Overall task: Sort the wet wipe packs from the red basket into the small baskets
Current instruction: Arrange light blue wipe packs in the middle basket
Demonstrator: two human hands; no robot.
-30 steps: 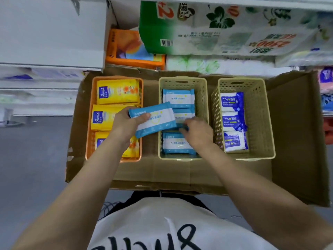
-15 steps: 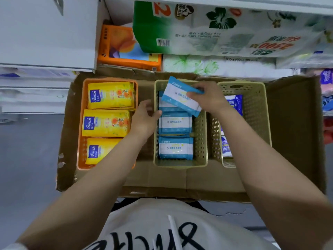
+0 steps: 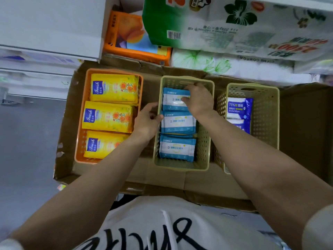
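Cardboard tray (image 3: 162,179) under shelves of tissue packs | right hand (image 3: 200,101) fingers curled on the far blue wipe pack (image 3: 173,100) in the middle beige basket (image 3: 205,141) | left hand (image 3: 146,121) gripping that basket's left rim | yellow packs (image 3: 108,116) in orange basket (image 3: 82,141)

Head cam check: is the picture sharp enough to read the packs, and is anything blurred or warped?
Head view: light even, no glare; print on the yellow packs in the orange basket and on the light-blue packs is fairly sharp; the white shelves at the left edge are smeared, and wide-angle bending curves the frame edges.
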